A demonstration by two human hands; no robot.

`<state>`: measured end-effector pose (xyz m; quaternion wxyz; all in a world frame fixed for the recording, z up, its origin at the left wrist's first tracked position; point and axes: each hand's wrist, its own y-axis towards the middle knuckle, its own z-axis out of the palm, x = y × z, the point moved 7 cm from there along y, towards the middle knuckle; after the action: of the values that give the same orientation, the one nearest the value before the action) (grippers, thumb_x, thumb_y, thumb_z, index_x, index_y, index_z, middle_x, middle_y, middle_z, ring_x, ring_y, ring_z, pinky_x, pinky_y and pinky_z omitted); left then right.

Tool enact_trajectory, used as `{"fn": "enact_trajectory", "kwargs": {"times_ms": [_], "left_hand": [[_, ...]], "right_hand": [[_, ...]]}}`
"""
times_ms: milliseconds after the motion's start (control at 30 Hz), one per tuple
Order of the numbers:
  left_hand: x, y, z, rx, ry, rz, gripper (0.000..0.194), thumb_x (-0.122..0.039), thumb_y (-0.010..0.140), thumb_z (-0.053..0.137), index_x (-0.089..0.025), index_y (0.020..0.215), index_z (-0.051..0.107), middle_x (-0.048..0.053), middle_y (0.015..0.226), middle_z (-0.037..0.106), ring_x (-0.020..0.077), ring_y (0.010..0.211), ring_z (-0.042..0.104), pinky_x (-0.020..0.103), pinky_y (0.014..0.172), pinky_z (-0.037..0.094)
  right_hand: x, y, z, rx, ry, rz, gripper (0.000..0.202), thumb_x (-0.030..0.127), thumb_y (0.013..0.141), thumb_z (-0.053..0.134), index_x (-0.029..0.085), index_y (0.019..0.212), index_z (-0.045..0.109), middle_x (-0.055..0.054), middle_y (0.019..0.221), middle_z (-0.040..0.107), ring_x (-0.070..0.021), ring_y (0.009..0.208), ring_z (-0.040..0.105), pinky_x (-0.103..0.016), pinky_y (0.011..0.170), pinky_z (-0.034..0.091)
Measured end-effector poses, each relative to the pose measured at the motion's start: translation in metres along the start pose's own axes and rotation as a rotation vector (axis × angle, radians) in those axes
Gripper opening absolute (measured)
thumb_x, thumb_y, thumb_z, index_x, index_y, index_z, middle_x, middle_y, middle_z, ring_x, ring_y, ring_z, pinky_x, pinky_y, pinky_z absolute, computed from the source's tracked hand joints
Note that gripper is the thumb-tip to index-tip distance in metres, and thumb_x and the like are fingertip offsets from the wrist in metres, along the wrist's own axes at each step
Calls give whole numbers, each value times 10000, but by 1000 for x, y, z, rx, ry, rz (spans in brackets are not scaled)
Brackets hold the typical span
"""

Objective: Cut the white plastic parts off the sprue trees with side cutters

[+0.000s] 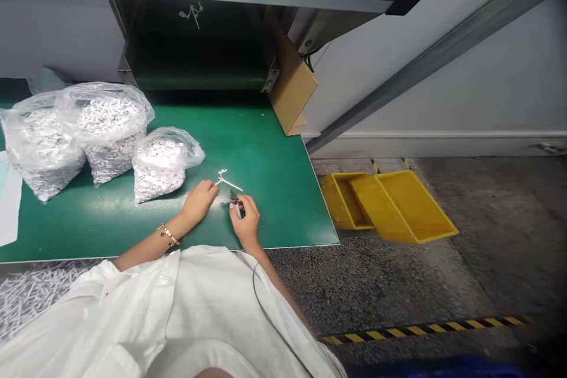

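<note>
Between the fingertips of my left hand (200, 199) is one end of a branched white plastic sprue (230, 184); its thin arms stick out above the green table. My right hand (246, 218) is closed around a small pair of cutting pliers (234, 199), with the jaws pointing up toward the sprue. The jaws are close to the sprue, and I cannot tell whether they touch it. Left of my hands stands a clear bag (159, 174) of small white round parts. Two larger bags, one with short white pieces (110, 130) and another with white parts (46, 144), stand farther left.
A dark conveyor belt (199, 53) ends above the table (274, 189), carrying another white sprue (193, 14). A cardboard sheet (292, 82) leans at its right side. Yellow bins (405, 207) sit on the floor at right. Many white sprues (35, 292) lie below the table's front left edge.
</note>
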<state>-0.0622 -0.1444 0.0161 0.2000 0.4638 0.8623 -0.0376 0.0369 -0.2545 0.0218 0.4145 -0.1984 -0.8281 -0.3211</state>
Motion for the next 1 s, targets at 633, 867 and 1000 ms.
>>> {"fn": "enact_trajectory", "kwargs": {"times_ms": [633,867,1000], "left_hand": [[37,-40,-6,-373,-1356,-597,305,-375,679,748,-162,886,678,57,953,681,138,769,634,260,711,495],[41,-48,13,-288,-1382,-674,368,-368,656,771,-161,945,679,21,817,690,115,697,611,256,740,476],[37,-49,13,-289,-1391,-662,351,-359,659,771,-162,932,673,22,828,688,126,758,625,263,786,473]], "right_hand": [[-10,-2,10,40,-316,44,224,248,804,542,202,1004,630,-56,971,631,-206,915,550,-342,827,380],[1,-5,23,206,-274,-103,229,236,790,576,215,1007,648,-34,964,643,-188,911,552,-312,824,363],[1,-5,23,221,-259,-95,230,225,791,580,222,1009,650,-26,961,645,-183,914,552,-307,825,361]]}}
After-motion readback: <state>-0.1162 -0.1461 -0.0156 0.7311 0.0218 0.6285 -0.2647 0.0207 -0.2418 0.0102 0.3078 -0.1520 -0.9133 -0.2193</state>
